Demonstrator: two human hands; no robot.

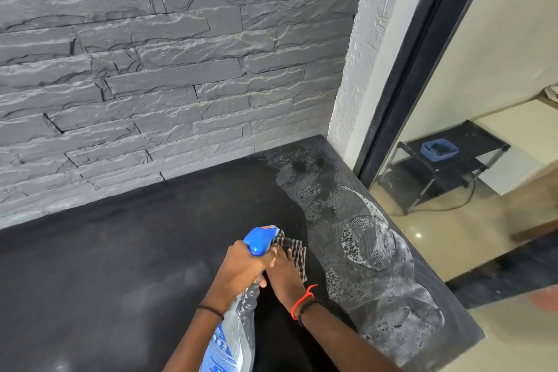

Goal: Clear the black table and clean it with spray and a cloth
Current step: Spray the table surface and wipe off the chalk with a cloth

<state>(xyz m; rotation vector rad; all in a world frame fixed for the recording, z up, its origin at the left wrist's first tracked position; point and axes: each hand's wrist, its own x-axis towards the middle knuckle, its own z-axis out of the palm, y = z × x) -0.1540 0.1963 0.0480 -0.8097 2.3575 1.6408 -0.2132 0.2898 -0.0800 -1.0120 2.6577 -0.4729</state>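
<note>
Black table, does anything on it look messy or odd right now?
Yes: whitish foamy swirls and speckled wet patches streak the right edge of the black table, unwiped. The right hand presses the cloth just beside them.

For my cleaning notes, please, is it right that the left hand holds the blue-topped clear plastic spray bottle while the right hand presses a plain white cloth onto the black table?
Only the colour is wrong: the head view shows a dark-and-cream checked cloth under the right hand on the black table. The left hand does hold the blue-topped clear plastic spray bottle.
</note>
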